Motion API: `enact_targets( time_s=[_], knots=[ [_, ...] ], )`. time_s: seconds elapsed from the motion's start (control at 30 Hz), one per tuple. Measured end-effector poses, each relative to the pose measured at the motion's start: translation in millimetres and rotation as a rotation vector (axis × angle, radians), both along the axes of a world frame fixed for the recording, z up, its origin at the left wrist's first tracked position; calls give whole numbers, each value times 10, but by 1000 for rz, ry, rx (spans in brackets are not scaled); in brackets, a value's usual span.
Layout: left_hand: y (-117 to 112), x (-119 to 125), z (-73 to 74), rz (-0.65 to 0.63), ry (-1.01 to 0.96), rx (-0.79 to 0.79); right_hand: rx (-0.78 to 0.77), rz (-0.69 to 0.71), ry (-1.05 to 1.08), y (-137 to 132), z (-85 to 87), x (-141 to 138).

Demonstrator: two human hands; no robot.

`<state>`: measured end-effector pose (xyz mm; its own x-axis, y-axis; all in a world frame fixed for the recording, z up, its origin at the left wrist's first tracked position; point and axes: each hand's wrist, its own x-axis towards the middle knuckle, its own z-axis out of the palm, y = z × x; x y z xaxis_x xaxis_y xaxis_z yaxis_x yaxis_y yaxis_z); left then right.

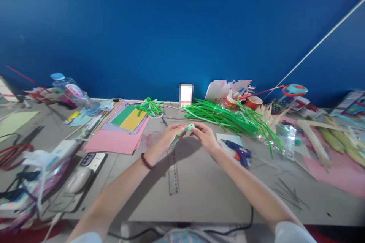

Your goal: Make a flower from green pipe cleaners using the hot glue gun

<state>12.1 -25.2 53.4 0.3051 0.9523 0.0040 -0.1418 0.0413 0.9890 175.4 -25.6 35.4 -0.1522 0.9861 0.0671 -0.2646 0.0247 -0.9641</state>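
Note:
Both hands meet above the middle of the table around a light green pipe cleaner (191, 127), bunched into a small coil at one end. My left hand (172, 134) is closed on it, and a straighter green length hangs below those fingers. From the other side, the fingertips of my right hand (204, 134) pinch the coiled end. A clear ruler (173, 172) lies on the table under and in front of my left hand. Behind the hands and to the right spreads a big bundle of bright green pipe cleaners (222, 117).
At right a blue glue gun (239, 152) rests on a pale sheet. Pink paper (114, 141) and a curled green pipe-cleaner pile (152, 107) lie left. A phone (95, 161), red-handled scissors (17, 155) and a plastic bottle (71, 89) are farther left. A blue wall (176, 34) rises behind.

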Motion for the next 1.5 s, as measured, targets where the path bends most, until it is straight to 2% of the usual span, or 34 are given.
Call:
enact_targets(
  time_s=[0.2,0.5,0.6,0.77,0.97,1.07,1.23,1.5],
  knots=[
    [9,13,-36,-57,35,-11,19,14,-40,-4,14,-4],
    [33,48,-72,-34,-89,-114,24,88,-43,11,-15,4],
    [40,53,-89,-36,-110,-125,69,49,-58,30,-53,9],
    [25,32,-54,-70,-87,-92,181,-91,-142,28,-60,23],
    [13,29,-33,65,5,83,286,-164,-275,-57,53,13],
    [14,48,-40,122,33,142,202,-137,-238,-89,84,-15],
    [10,69,-70,117,39,194,14,-83,-61,-107,57,-68],
    [-77,143,-11,100,-19,106,61,-114,-9,-137,44,-89]
  ],
)
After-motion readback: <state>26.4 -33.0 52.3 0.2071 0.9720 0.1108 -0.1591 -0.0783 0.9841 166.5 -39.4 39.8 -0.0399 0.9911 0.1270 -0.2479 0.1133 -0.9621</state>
